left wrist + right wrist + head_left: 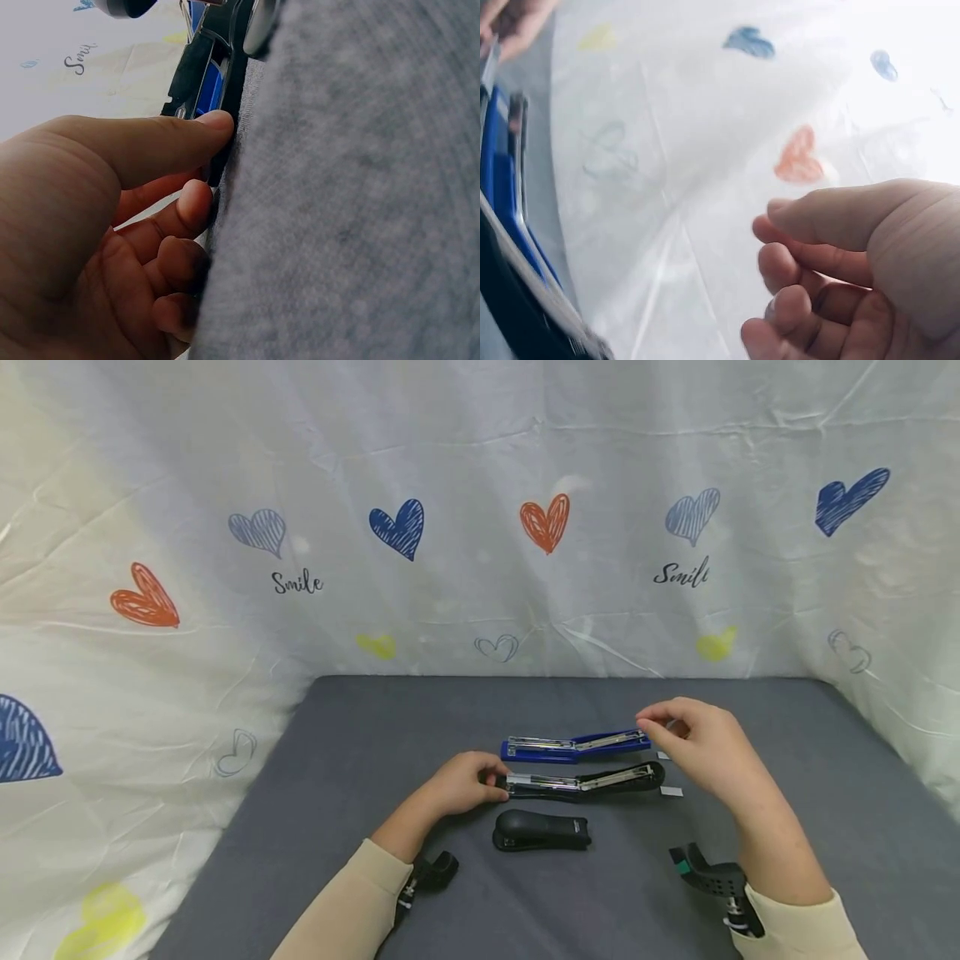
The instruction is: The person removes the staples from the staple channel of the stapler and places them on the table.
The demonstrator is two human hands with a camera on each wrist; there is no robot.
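A black stapler [618, 779] lies spread open on the cloth, its metal inner parts showing. My left hand [463, 783] pinches its left end between thumb and fingers; the left wrist view shows the thumb [172, 150] against the black edge. Behind it, a blue stapler [540, 753] is also spread open. My right hand [693, 739] is over the blue stapler's right end, fingers loosely bent, thumb close to the index finger. In the right wrist view nothing shows between these fingertips [778, 214]. A closed black stapler [542, 831] lies in front.
Two small white pieces lie by the staplers' right ends, the nearer white piece [671, 792] beside the black one. Grey cloth [360, 877] covers the table. A white curtain [465, 460] printed with hearts hangs behind and along the sides.
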